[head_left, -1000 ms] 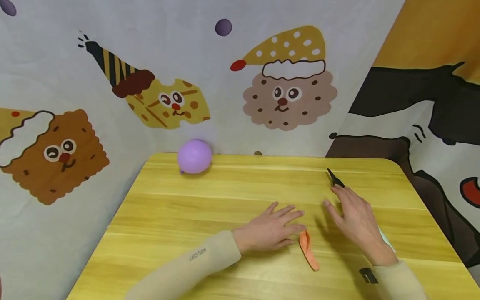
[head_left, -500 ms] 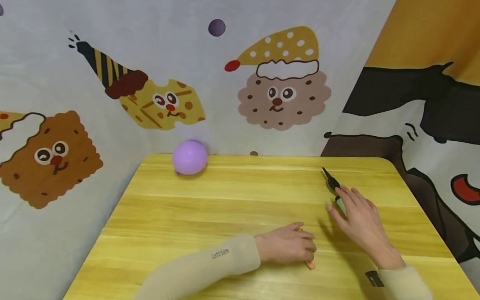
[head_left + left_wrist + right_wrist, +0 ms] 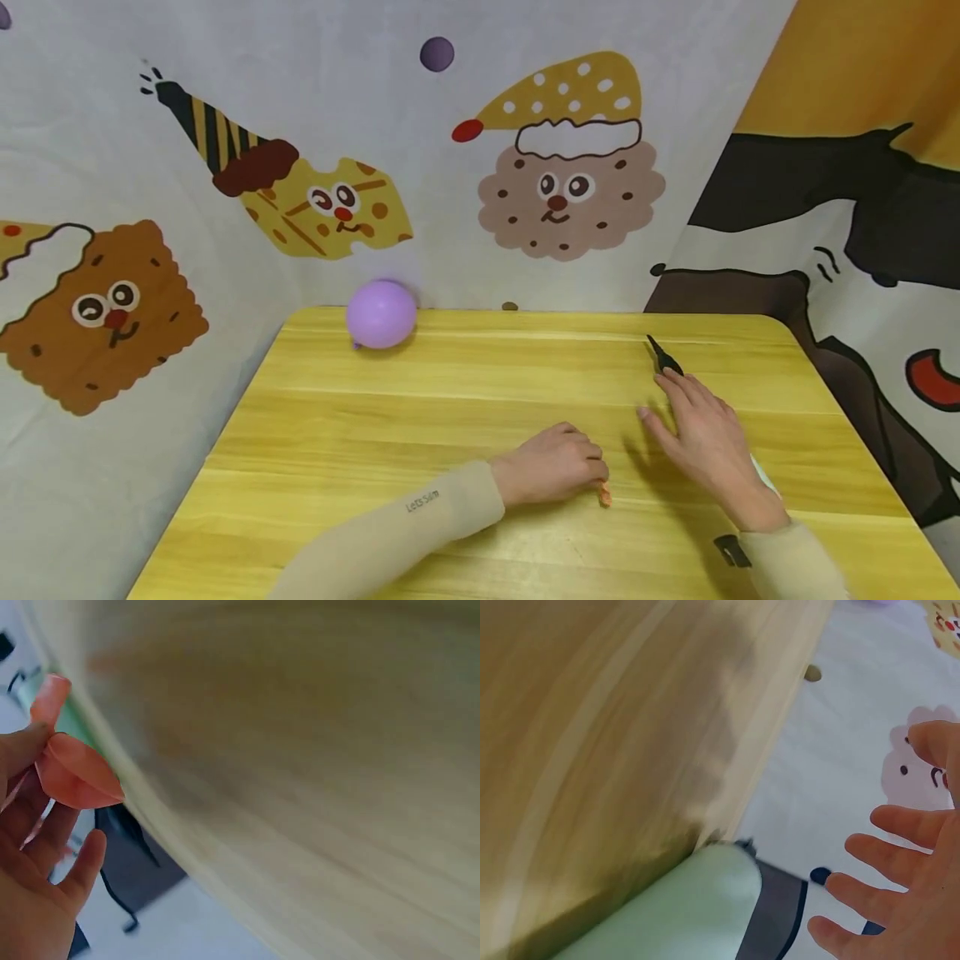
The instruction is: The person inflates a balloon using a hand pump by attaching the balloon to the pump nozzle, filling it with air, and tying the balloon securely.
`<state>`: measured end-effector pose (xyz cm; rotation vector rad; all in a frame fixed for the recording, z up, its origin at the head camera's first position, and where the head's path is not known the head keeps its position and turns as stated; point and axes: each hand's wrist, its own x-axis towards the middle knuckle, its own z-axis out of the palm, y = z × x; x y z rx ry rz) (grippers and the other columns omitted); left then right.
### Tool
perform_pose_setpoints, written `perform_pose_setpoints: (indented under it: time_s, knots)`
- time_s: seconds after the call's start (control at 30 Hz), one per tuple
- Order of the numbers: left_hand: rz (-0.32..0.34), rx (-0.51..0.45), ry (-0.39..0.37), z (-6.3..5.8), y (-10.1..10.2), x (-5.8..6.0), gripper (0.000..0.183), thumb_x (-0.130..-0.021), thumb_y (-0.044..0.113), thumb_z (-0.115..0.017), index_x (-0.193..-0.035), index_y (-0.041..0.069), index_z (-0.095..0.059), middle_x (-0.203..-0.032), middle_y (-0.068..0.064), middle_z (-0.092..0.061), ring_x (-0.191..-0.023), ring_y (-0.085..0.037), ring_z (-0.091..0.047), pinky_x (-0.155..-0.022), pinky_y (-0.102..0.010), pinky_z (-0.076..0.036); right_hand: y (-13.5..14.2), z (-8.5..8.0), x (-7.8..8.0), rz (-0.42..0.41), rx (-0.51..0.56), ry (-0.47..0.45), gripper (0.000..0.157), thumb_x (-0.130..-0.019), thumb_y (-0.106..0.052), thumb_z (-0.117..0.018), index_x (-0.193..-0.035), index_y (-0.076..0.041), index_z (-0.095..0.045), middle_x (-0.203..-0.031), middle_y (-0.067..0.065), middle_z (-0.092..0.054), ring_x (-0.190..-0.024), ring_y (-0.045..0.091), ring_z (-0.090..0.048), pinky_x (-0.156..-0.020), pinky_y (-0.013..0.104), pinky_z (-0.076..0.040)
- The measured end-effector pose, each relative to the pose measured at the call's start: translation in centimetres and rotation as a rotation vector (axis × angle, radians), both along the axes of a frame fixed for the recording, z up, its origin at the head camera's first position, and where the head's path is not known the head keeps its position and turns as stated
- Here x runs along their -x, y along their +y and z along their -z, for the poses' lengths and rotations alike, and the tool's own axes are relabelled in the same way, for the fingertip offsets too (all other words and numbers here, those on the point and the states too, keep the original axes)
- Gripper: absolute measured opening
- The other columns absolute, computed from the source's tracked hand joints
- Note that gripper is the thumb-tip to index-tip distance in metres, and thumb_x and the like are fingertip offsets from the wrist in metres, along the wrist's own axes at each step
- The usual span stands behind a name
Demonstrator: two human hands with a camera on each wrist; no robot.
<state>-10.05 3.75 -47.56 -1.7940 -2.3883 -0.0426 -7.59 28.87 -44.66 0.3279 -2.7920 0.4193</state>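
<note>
An uninflated orange balloon (image 3: 605,494) is pinched by my left hand (image 3: 555,462), just above the middle right of the table. In the left wrist view, the balloon (image 3: 79,776) sits between thumb and fingers, its neck poking up past the thumb. A hand balloon pump with a black nozzle (image 3: 663,358) lies to the right, partly hidden under my right hand (image 3: 708,442). The right wrist view shows the pump's pale green body (image 3: 682,907) apart from that hand, whose fingers are spread and hold nothing.
An inflated purple balloon (image 3: 381,314) rests at the table's back left, near the wall cloth. Close to my right sleeve is a small dark patch (image 3: 731,551) on the wooden table (image 3: 480,383). A cloth printed with cartoon figures hangs behind.
My left hand came down over the orange balloon, took hold of it and lifted it slightly off the table. The right hand stays near the pump with little movement.
</note>
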Motion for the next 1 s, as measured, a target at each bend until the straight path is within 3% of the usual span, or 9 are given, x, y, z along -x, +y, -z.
perform_pose_setpoints:
  time_s: [0.17, 0.37, 0.43, 0.5, 0.6, 0.7, 0.87, 1.0]
  knots:
    - [-0.128, -0.195, -0.201, -1.2, -2.6, 1.6, 0.017, -0.105, 0.029, -0.064, -0.114, 0.023, -0.078, -0.107, 0.012, -0.075, -0.1, -0.003, -0.068, -0.102, -0.026, -0.049, -1.3, 0.0, 0.4, -0.036, 0.053, 0.03, 0.056, -0.1, -0.034, -0.069, -0.14, 0.003, -0.057, -0.146, 0.025, -0.054, -0.132, 0.05, -0.048, -0.096, 0.071, -0.042]
    - [-0.308, -0.452, -0.682, -1.7, -5.6, 2.9, 0.018, -0.106, 0.023, -0.062, -0.115, 0.013, -0.075, -0.107, 0.006, -0.074, -0.085, -0.001, -0.064, -0.082, -0.018, -0.052, -2.9, -0.1, 0.5, -0.07, 0.156, -0.032, 0.053, -0.103, -0.033, -0.065, -0.141, 0.003, -0.056, -0.145, 0.026, -0.054, -0.131, 0.05, -0.049, -0.101, 0.068, -0.041]
    - [-0.367, -0.548, -0.84, -1.7, -6.5, 3.0, 0.018, -0.106, 0.023, -0.062, -0.116, 0.013, -0.074, -0.096, 0.004, -0.073, -0.079, -0.003, -0.062, -0.079, -0.02, -0.053, -3.6, -0.2, 0.4, -0.077, 0.204, -0.067, 0.051, -0.105, -0.033, -0.063, -0.142, 0.001, -0.056, -0.144, 0.025, -0.056, -0.131, 0.048, -0.05, -0.102, 0.066, -0.042]
    - [-0.414, -0.64, -0.971, -1.5, -7.2, 3.2, 0.019, -0.107, 0.025, -0.061, -0.115, 0.014, -0.073, -0.086, 0.002, -0.07, -0.074, -0.006, -0.06, -0.076, -0.023, -0.053, -4.4, -0.3, 0.4, -0.087, 0.255, -0.091, 0.047, -0.106, -0.031, -0.062, -0.141, 0.0, -0.058, -0.142, 0.023, -0.058, -0.13, 0.047, -0.052, -0.102, 0.064, -0.042]
    - [-0.472, -0.744, -1.1, -1.2, -8.1, 3.2, 0.018, -0.108, 0.026, -0.059, -0.112, 0.014, -0.072, -0.074, -0.006, -0.061, -0.07, -0.011, -0.054, -0.071, -0.026, -0.048, -5.5, -0.1, 0.7, -0.11, 0.313, -0.092, 0.041, -0.107, -0.028, -0.061, -0.139, -0.001, -0.061, -0.137, 0.021, -0.062, -0.127, 0.044, -0.055, -0.101, 0.063, -0.045]
    - [-0.495, -0.813, -1.205, -1.1, -8.7, 3.2, 0.02, -0.109, 0.022, -0.056, -0.108, 0.009, -0.071, -0.083, -0.014, -0.063, -0.076, -0.013, -0.056, -0.071, -0.027, -0.047, -6.5, 0.0, 1.0, -0.14, 0.35, -0.093, 0.039, -0.107, -0.025, -0.06, -0.137, -0.001, -0.062, -0.135, 0.019, -0.064, -0.127, 0.042, -0.057, -0.1, 0.062, -0.047]
    - [-0.513, -0.968, -1.428, -0.9, -9.3, 3.1, 0.027, -0.109, 0.017, -0.052, -0.112, -0.004, -0.069, -0.105, -0.012, -0.075, -0.102, -0.016, -0.07, -0.093, -0.031, -0.054, -8.2, 0.2, 1.4, -0.163, 0.373, -0.133, 0.04, -0.107, -0.029, -0.059, -0.137, -0.002, -0.063, -0.136, 0.016, -0.065, -0.128, 0.04, -0.058, -0.102, 0.061, -0.047]
    - [-0.538, -1.177, -1.652, -0.5, -9.6, 3.2, 0.025, -0.109, 0.012, -0.047, -0.111, -0.006, -0.064, -0.095, -0.007, -0.073, -0.091, -0.016, -0.071, -0.088, -0.032, -0.058, -8.7, 0.4, 1.4, -0.159, 0.373, -0.153, 0.041, -0.107, -0.031, -0.059, -0.137, -0.003, -0.063, -0.136, 0.016, -0.065, -0.128, 0.041, -0.057, -0.103, 0.061, -0.047]
